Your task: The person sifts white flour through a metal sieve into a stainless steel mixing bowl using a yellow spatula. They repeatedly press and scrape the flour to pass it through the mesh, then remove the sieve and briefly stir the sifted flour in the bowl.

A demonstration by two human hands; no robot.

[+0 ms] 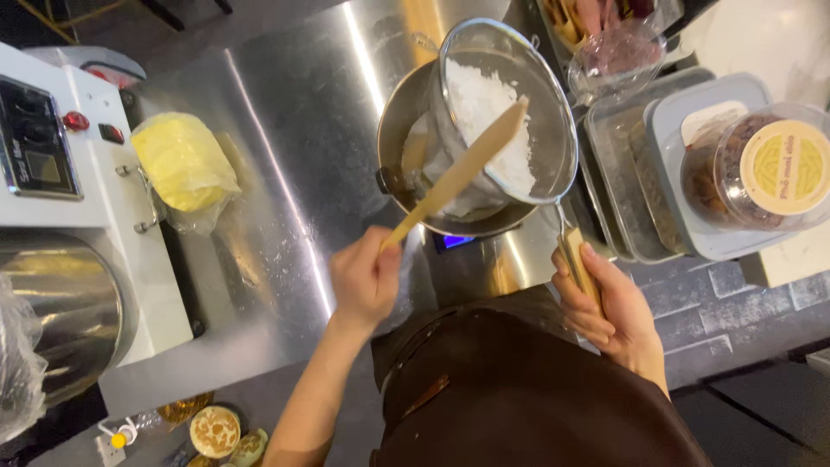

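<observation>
Two hands work close to the body at the counter's near edge. The left hand [365, 278] is closed around the lower end of a wooden spatula [462, 169], whose long axis runs up and to the right, its blade lying in the white powder [484, 121]. The right hand [605, 311] is wrapped around the handle of a wire sieve [553, 130], held tilted over a metal bowl [398, 130] just ahead of both hands. The left wrist is bent upward, forearm rising from below. Farther left lie a wrapped yellow block [183, 162] and a white mixer [78, 199]; trays [622, 173] sit to the right.
</observation>
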